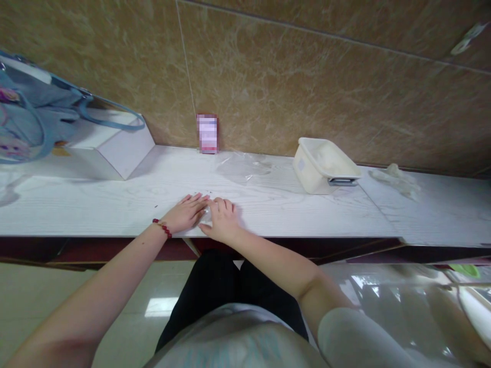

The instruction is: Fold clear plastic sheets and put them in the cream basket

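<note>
Both my hands rest close together on the white table (115,204) near its front edge. My left hand (186,213) lies flat with fingers stretched out; a red bead bracelet (162,228) is on its wrist. My right hand (222,219) has its fingers curled down, pressing on a small clear thing (207,213) between the two hands. What that thing is I cannot make out.
A cream plastic tub (322,164) stands to the right, clear plastic film (245,166) behind the hands, crumpled plastic (397,179) far right. A white box (111,148) with a blue bag (34,112) sits at the left. A small card (207,133) leans on the brown tiled wall.
</note>
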Action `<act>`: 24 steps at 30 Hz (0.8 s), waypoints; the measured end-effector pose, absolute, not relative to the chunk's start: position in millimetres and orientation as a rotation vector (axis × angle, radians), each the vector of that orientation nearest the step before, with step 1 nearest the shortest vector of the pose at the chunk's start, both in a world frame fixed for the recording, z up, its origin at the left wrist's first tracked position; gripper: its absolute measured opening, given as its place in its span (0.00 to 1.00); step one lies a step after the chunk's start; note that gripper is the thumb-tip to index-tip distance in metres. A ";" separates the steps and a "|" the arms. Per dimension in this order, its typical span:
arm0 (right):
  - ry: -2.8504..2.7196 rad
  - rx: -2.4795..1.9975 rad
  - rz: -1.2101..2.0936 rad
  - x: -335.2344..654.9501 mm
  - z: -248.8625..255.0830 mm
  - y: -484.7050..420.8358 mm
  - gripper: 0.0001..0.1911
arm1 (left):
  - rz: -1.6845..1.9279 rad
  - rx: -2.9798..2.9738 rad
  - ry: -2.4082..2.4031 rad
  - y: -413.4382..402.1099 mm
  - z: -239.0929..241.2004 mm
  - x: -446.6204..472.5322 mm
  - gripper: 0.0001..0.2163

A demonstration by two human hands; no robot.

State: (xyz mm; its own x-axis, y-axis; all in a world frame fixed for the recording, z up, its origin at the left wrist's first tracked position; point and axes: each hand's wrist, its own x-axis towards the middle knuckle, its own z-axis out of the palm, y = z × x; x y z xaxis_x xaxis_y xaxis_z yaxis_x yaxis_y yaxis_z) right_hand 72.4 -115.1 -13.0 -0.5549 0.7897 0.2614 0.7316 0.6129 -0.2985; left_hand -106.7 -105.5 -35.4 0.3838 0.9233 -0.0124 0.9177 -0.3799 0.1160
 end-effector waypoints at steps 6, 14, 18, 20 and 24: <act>-2.331 -1.457 0.177 50.3 -24.2 -121.4 0.30 | 0.094 2.537 1.726 -105.9 -38.4 -106.7 0.22; -2.482 -1.392 0.223 56.0 -28.8 -118.9 0.26 | 0.064 2.549 1.753 -107.7 -37.4 -104.7 0.23; -2.640 -1.275 0.285 67.4 -28.0 -117.3 0.26 | 0.057 2.544 1.776 -107.8 -37.7 -104.1 0.23; -2.693 -1.259 0.329 72.8 -28.0 -115.3 0.27 | 0.050 2.541 1.770 -107.2 -37.5 -104.6 0.23; -2.725 -1.254 0.317 80.7 -28.6 -113.3 0.32 | 0.023 2.565 1.728 -105.4 -36.4 -107.9 0.24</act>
